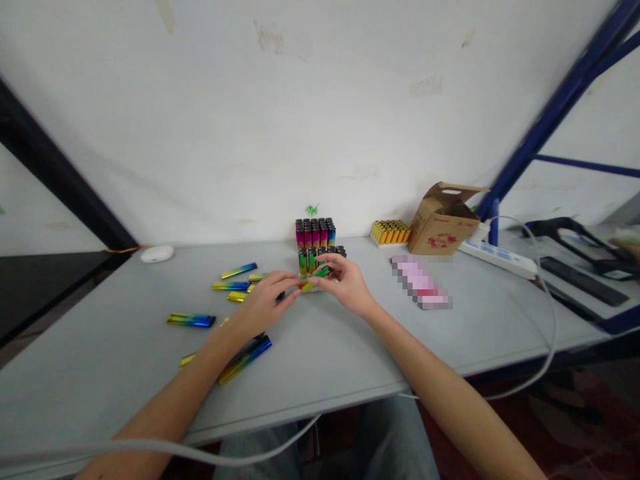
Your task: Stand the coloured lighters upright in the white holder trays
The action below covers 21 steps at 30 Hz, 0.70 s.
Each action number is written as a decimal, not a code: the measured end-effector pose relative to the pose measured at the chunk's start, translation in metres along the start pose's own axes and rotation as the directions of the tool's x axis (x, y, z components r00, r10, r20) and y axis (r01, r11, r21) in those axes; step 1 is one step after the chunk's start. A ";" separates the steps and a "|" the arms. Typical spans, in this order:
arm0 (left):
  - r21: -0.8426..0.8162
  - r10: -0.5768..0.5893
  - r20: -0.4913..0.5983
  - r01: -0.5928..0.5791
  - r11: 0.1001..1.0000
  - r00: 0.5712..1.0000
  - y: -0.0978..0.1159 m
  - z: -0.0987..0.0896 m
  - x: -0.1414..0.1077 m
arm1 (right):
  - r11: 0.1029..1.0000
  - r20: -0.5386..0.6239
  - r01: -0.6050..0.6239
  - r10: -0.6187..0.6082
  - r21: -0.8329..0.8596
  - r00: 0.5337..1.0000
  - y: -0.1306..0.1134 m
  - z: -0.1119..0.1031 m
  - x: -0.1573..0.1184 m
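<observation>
A shiny yellow-green lighter (307,287) lies between both hands at the front of a row of upright lighters. My right hand (346,283) pinches its green upper end with thumb and fingers. At the yellow lower end, the fingertips of my left hand (270,299) close in and seem to touch it. Just behind my fingers stands the green and yellow row of lighters (303,261), partly covered by my right hand. Loose yellow-blue lighters, such as one lighter (191,321) on the left, lie scattered about my left hand and forearm, which hide some of them.
Against the wall stands a block of pink-red lighters (314,233). Farther right are a tray of yellow-orange lighters (391,232), an open cardboard box (440,230), a blurred pink item (421,283) and a power strip (500,259). A white case (157,254) sits back left.
</observation>
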<state>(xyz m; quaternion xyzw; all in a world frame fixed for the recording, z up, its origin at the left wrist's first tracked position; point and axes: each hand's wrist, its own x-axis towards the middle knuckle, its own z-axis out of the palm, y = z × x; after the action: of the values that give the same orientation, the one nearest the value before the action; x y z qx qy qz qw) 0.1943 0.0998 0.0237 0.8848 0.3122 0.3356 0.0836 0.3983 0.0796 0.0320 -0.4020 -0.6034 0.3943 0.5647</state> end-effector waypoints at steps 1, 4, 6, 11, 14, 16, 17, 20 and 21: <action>-0.023 0.001 0.006 -0.001 1.000 1.000 0.001 0.001 0.000 | 0.997 0.002 -0.037 0.037 0.075 0.999 0.000 0.002 0.000; -0.076 0.015 0.021 -0.014 0.997 1.000 0.008 0.002 0.000 | 0.953 0.038 -0.143 0.138 0.265 0.990 0.001 0.006 -0.001; -0.096 0.030 0.028 -0.027 0.995 0.999 0.014 0.001 0.000 | 0.922 0.051 -0.188 0.182 0.340 0.982 0.002 0.010 -0.002; -0.101 0.024 0.034 -0.021 0.995 0.999 0.020 0.000 0.001 | 0.825 0.081 -0.236 0.227 0.513 0.971 -0.005 0.013 -0.003; -0.055 -0.005 0.027 0.007 0.998 1.000 0.016 -0.002 0.002 | 0.708 0.210 -0.390 0.332 0.589 0.920 -0.014 0.008 -0.002; -0.002 -0.037 0.026 0.038 0.999 0.999 0.013 -0.003 0.002 | 0.622 0.322 -0.493 0.375 0.608 0.869 -0.018 0.004 -0.002; 0.029 -0.053 0.024 0.053 0.998 0.998 0.012 -0.004 0.002 | 0.587 0.371 -0.531 0.381 0.611 0.847 -0.019 0.001 -0.002; 0.111 -0.078 0.017 0.076 0.991 0.997 0.008 -0.004 0.001 | 0.520 0.456 -0.579 0.358 0.628 0.815 -0.020 -0.003 -0.002; 0.128 -0.078 0.018 0.075 0.989 0.997 0.007 -0.004 0.001 | 0.508 0.461 -0.577 0.348 0.639 0.816 -0.019 -0.004 -0.002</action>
<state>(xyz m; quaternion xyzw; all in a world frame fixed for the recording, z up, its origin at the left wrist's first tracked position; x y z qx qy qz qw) 0.1960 0.0941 0.0293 0.8796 0.3655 0.3013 0.0436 0.4018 0.0708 0.0497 -0.2178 -0.3227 0.7970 0.4618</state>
